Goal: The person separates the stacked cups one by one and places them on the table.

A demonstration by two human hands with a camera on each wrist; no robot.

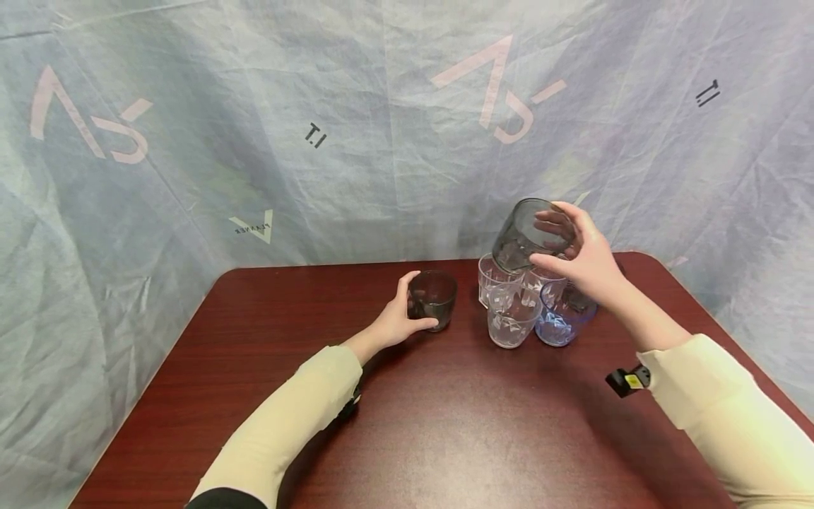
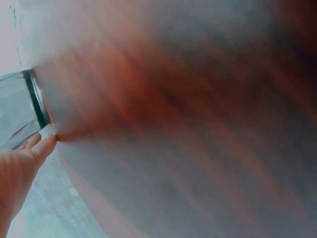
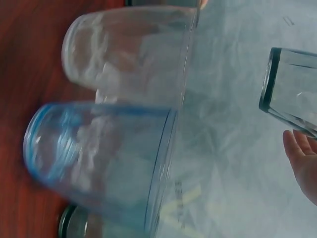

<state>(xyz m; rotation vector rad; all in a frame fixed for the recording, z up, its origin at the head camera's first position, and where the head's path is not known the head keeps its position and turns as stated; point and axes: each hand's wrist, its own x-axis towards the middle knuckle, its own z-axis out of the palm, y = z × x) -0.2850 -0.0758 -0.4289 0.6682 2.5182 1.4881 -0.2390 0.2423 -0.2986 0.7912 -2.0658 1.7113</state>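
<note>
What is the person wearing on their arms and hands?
Both hands, the left hand and the right hand, are bare. Both arms wear long cream sleeves. A small black device with a yellow label sits at the right wrist.

Fingertips (image 2: 47,144) against a dark-rimmed smoky glass (image 2: 17,111), blurred red-brown table (image 2: 188,124) beside.

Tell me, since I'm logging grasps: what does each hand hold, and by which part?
The right hand grips a smoky grey glass by its side wall, tilted above the clear cups. The left hand holds another grey glass by its side, standing on the table.
</note>
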